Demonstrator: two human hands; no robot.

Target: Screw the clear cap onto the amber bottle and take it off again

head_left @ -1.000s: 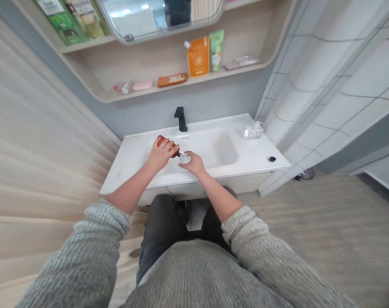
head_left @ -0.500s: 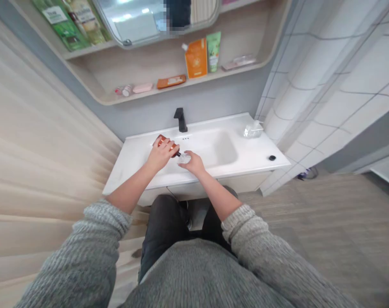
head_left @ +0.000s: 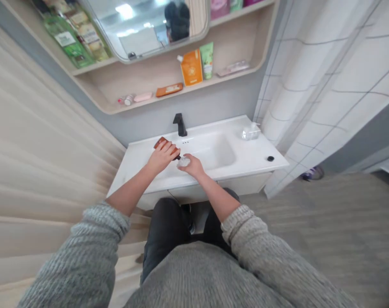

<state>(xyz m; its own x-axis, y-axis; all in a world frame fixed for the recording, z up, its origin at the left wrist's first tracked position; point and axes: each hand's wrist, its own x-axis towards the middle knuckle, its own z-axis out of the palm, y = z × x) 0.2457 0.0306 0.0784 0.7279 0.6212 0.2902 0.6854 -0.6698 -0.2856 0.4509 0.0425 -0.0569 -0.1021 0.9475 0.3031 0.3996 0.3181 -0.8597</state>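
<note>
Over the left part of the white sink (head_left: 217, 149), my left hand (head_left: 162, 157) is wrapped round a reddish-brown bottle (head_left: 161, 142). The bottle is tilted, with its dark neck pointing down to the right. My right hand (head_left: 193, 166) grips a small clear cup (head_left: 183, 161) directly under the bottle's mouth. Whether liquid is flowing between them is too small to tell. A round black cap (head_left: 270, 158) lies on the counter at the right.
Behind the basin stands a black faucet (head_left: 180, 125). A clear pump bottle (head_left: 251, 131) sits at the counter's back right. Above hangs a shelf (head_left: 143, 106) with an orange pouch (head_left: 191, 68) and a green tube (head_left: 207, 60), below a mirror (head_left: 143, 25). A beige curtain (head_left: 46, 141) hangs at left.
The camera view has tilted slightly upward, so more of the shelf and mirror shows. Both hands keep their holds, and the bottle's mouth stays over the cup.
</note>
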